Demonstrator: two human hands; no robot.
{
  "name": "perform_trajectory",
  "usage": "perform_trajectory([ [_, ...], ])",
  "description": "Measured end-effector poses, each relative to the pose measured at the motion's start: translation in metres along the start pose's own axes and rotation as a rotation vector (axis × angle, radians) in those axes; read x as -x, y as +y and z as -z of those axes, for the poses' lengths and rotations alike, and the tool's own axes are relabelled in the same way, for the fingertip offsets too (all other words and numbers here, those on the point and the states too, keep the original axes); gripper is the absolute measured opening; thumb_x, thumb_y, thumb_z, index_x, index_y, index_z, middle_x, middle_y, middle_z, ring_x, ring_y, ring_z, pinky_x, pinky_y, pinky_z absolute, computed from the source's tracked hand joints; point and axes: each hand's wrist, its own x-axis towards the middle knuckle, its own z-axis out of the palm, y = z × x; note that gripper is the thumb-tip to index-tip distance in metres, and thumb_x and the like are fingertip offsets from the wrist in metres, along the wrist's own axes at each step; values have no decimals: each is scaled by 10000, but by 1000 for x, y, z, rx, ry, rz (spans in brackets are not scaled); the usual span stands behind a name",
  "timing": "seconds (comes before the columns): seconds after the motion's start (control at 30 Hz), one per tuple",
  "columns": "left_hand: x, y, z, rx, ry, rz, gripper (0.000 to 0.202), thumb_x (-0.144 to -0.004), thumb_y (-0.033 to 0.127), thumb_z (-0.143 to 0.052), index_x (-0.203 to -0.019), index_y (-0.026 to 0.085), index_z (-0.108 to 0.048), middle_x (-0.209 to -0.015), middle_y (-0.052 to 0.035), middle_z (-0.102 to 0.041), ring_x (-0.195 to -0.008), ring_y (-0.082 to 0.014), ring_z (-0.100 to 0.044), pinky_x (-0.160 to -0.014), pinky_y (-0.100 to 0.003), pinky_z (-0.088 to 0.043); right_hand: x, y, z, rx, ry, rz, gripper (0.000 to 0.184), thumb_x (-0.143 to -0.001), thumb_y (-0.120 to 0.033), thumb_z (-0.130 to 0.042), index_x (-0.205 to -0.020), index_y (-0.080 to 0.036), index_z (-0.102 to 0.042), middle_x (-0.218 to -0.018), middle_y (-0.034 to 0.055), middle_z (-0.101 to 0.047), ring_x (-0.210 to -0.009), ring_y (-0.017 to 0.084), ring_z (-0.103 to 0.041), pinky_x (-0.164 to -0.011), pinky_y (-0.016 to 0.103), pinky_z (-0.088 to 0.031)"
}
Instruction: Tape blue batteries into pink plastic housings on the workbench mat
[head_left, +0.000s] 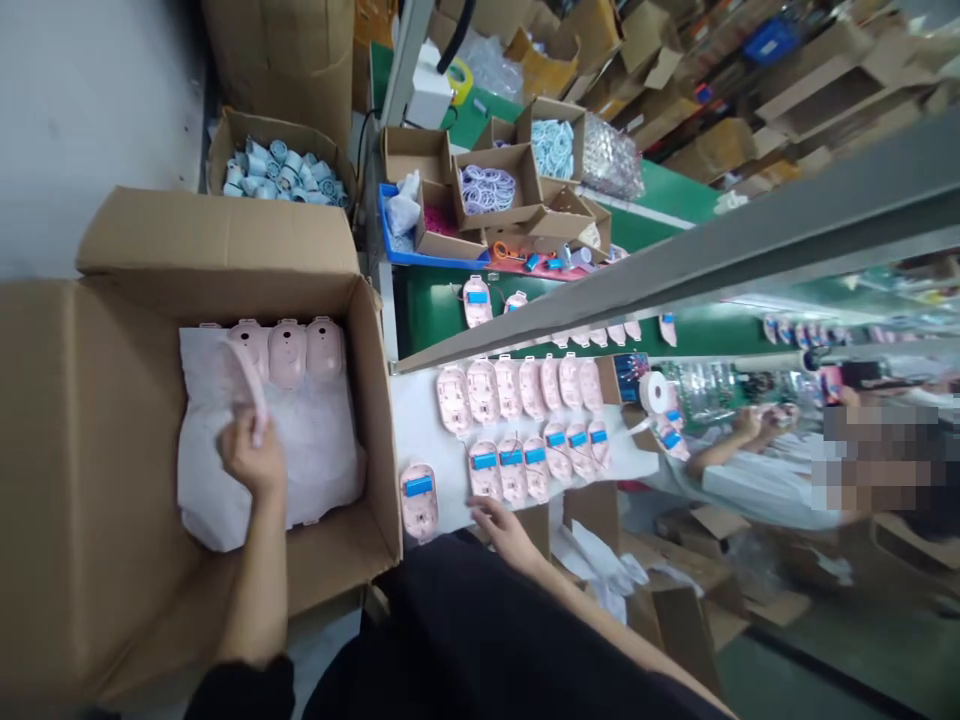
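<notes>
My left hand [251, 455] is closed round a pink plastic shell [247, 385], held edge-on over the open cardboard box [82, 420]. Three pink shells [289, 350] stand in a row at the box's far side on white foam wrap [300, 460]. My right hand [499, 520] rests with fingers spread at the near edge of the white work surface [442, 460], touching the front row of pink shells with blue batteries [536, 460]. One more shell with a blue battery [418, 498] lies just left of that hand.
A second row of pink shells [517, 385] lies farther back. Small cartons of blue and white parts [281, 170] and rings [487, 188] stand beyond. A green conveyor [427, 310] carries more shells. Another person's hands [750, 420] work at the right near a tape roll [658, 392].
</notes>
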Motion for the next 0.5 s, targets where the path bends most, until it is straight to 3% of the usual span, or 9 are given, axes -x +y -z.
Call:
perform_trajectory([
  [0.03,34,16,13,18,-68,-110,109,-858,250,-787,-919,184,-726,-844,-39,-674,-918,-213,-633,-980,-395,-526,-11,-22,-14,-168,-112,-7,521,-925,-679,-612,-1214,-258,-711,-1284,150,-706,-1052,301,-713,-940,491,-571],
  [0.07,68,33,26,69,-194,-368,41,-891,200,-746,-931,206,-750,-812,-29,-688,-860,-197,-642,-911,-362,-538,-19,-42,-28,-332,-216,-4,571,-924,-688,-631,-1302,-261,-670,-1324,148,-695,-1037,281,-718,-904,457,-573],
  [0.1,100,49,36,106,-320,-621,145,-908,155,-719,-1019,235,-769,-850,-25,-722,-874,-192,-658,-890,-347,-538,-24,-60,-40,-478,-293,7,617,-917,-692,-658,-1359,-262,-634,-1335,146,-693,-1033,268,-721,-886,431,-570],
  [0.17,152,77,50,137,-514,-908,344,-940,111,-665,-1241,259,-740,-948,-32,-760,-924,-192,-680,-884,-345,-542,-30,-84,-58,-673,-345,30,641,-896,-668,-720,-1368,-244,-623,-1267,130,-721,-1040,259,-720,-893,407,-563],
  [0.23,183,94,51,139,-589,-993,406,-963,90,-619,-1324,257,-703,-971,-37,-766,-926,-192,-685,-867,-347,-545,-31,-96,-65,-733,-299,34,572,-877,-623,-769,-1264,-214,-671,-1147,102,-752,-1036,259,-718,-912,402,-563],
  [0.3,197,101,43,123,-614,-975,365,-981,95,-591,-1291,242,-717,-941,-42,-761,-904,-198,-682,-840,-355,-550,-32,-97,-64,-722,-244,26,514,-853,-590,-803,-1164,-195,-694,-1053,79,-766,-1020,262,-719,-911,401,-571],
  [0.4,202,103,30,98,-647,-955,313,-995,129,-588,-1254,227,-733,-985,-64,-768,-983,-221,-686,-902,-401,-567,-39,-91,-52,-716,-189,17,536,-778,-549,-875,-1132,-197,-680,-972,55,-773,-949,251,-730,-866,385,-587],
  [0.5,197,103,27,168,-727,-1017,282,-1000,137,-588,-1207,245,-747,-1014,-41,-774,-1043,-189,-689,-1038,-414,-553,-51,-87,-31,-807,-97,8,571,-758,-518,-890,-1187,-224,-653,-991,38,-776,-922,225,-735,-834,349,-593],
])
